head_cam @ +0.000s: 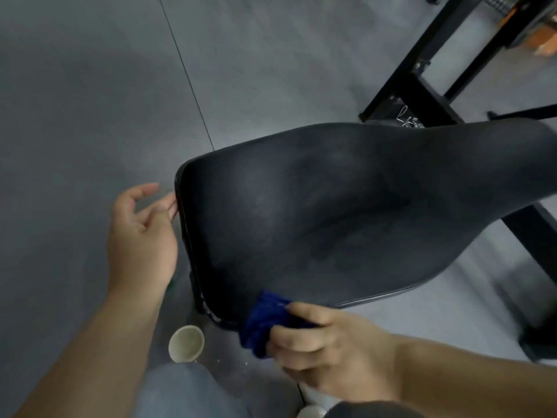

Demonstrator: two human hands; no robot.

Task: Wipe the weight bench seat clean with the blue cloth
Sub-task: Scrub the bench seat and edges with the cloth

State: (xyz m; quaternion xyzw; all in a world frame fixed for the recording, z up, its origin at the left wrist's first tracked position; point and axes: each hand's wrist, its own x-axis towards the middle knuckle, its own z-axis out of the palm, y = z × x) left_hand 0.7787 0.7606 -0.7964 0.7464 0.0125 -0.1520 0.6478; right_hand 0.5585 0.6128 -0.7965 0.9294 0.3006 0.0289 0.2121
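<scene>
Grey floor (90, 86) fills most of the view. The black weight bench seat (331, 212) is center-right, with its wide end near-left and its narrow end running off far-right, so the long axis goes near-left to far-right. The pad shows dull smudgy patches mid-surface. A black metal frame (422, 86) stands far right behind it.

The left hand (141, 233) is at the seat's left end. Its fingers are loose and hold nothing, and the fingertips just touch the end rim, likely steadying it. The right hand (328, 348) is near, at the seat's near edge, with fingers and thumb curled round the bunched blue cloth (265, 321). The cloth sits on the near-left corner of the pad and partly overhangs the edge.

The right hand is the one nearer the working surface. Nearly all of the pad lies far and right of the cloth, so the stroke probably has to go outward along the long axis.

A paper cup (186, 343) stands on the floor just below the corner, between the forearms.
</scene>
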